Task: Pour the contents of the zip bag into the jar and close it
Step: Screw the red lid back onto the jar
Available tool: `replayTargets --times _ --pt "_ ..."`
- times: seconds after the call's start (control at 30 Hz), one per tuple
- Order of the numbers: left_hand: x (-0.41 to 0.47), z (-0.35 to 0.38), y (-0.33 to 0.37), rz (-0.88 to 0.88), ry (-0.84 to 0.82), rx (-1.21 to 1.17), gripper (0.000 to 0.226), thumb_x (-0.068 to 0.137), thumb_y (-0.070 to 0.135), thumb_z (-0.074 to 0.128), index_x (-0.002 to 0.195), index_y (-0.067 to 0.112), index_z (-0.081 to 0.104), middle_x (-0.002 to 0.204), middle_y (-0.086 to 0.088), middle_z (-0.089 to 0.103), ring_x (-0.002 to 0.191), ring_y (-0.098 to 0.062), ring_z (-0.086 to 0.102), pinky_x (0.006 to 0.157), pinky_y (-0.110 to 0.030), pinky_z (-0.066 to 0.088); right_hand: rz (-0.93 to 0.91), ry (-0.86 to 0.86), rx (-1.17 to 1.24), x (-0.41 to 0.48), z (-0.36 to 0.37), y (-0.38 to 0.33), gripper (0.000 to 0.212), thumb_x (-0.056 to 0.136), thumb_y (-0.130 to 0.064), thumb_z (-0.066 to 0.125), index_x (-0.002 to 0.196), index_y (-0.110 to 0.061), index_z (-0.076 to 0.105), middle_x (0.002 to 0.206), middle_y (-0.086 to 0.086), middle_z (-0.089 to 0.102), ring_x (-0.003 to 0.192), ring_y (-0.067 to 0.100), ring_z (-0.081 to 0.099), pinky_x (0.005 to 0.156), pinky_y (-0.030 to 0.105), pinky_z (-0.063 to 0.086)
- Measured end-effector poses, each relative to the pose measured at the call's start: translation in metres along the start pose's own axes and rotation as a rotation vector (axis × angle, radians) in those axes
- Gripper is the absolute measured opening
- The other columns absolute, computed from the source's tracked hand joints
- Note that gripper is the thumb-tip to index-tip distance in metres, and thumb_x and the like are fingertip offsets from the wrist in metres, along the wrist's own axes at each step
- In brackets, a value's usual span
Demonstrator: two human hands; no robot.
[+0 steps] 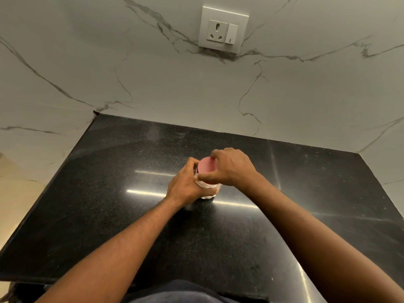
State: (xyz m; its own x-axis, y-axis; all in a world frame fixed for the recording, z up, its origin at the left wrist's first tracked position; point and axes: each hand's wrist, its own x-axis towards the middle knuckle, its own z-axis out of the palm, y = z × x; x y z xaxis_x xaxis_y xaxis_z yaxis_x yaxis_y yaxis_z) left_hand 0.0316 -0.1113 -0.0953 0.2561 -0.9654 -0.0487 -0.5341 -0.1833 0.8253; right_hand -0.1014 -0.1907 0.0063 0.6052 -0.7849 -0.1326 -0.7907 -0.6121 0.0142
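Observation:
A clear jar (207, 191) holding pale white contents stands upright on the black countertop (109, 193), near its middle. A pink round lid (206, 165) sits on the jar's mouth. My left hand (185, 184) wraps around the jar's left side. My right hand (229, 167) grips the lid from the right, thumb at the front and fingers over the far rim. No zip bag is in view.
White marbled walls enclose the counter at the back and on both sides. A white socket with a switch (223, 29) is mounted on the back wall. The counter's left edge (43, 193) drops to a beige floor. Dark clothing shows at the bottom.

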Motion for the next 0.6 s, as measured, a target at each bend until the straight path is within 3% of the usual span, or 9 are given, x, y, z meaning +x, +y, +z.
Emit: replayTargets --times 0.1,0.2,0.27,0.33,0.43,0.6 --pt "-0.001 0.000 0.000 0.003 -0.008 0.016 0.089 0.048 0.075 0.086 0.114 0.049 0.034 0.106 0.022 0.058 0.091 0.001 0.059 0.075 -0.040 0.062 0.172 0.053 -0.037 -0.003 0.011 -0.007 0.094 0.069 -0.098 0.041 0.113 -0.016 0.054 0.088 0.002 0.060 0.077 0.021 0.058 0.062 0.032 0.046" --pt "0.000 -0.002 0.000 -0.006 -0.004 0.026 0.089 0.047 0.075 0.088 0.113 0.047 0.036 0.106 0.023 0.060 0.092 0.000 0.061 0.075 -0.043 0.062 0.133 0.082 -0.130 -0.004 0.009 -0.004 0.101 0.071 -0.100 0.031 0.119 -0.014 0.057 0.093 0.006 0.062 0.079 0.023 0.062 0.063 0.032 0.045" --pt "0.001 -0.002 0.001 -0.004 -0.017 0.035 0.090 0.047 0.076 0.087 0.115 0.045 0.036 0.110 0.019 0.062 0.093 -0.004 0.063 0.077 -0.043 0.063 0.004 0.008 -0.069 -0.003 0.005 0.002 0.102 0.074 -0.095 0.040 0.144 -0.020 0.048 0.122 0.009 0.061 0.100 0.027 0.065 0.073 0.035 0.050" --pt "0.001 -0.002 0.001 0.003 -0.019 0.042 0.093 0.048 0.075 0.088 0.119 0.043 0.036 0.117 0.016 0.062 0.100 -0.009 0.065 0.083 -0.042 0.062 -0.104 -0.105 0.005 -0.003 0.002 0.005 0.098 0.076 -0.077 0.062 0.158 -0.033 0.030 0.139 0.006 0.053 0.114 0.026 0.061 0.077 0.034 0.048" --pt "0.000 -0.001 0.001 0.010 -0.009 0.038 0.093 0.048 0.073 0.089 0.119 0.043 0.037 0.119 0.015 0.063 0.104 -0.013 0.065 0.085 -0.043 0.061 -0.143 -0.088 -0.023 -0.003 0.003 0.007 0.095 0.078 -0.059 0.072 0.159 -0.036 0.029 0.139 0.003 0.052 0.111 0.022 0.060 0.073 0.029 0.045" --pt "0.000 -0.004 0.003 0.035 0.011 0.083 0.090 0.048 0.072 0.087 0.114 0.041 0.036 0.114 0.013 0.062 0.097 -0.014 0.065 0.081 -0.045 0.062 -0.158 -0.047 -0.041 -0.002 0.006 0.010 0.096 0.080 -0.070 0.064 0.159 -0.025 0.034 0.133 0.005 0.052 0.096 0.019 0.057 0.068 0.027 0.041"
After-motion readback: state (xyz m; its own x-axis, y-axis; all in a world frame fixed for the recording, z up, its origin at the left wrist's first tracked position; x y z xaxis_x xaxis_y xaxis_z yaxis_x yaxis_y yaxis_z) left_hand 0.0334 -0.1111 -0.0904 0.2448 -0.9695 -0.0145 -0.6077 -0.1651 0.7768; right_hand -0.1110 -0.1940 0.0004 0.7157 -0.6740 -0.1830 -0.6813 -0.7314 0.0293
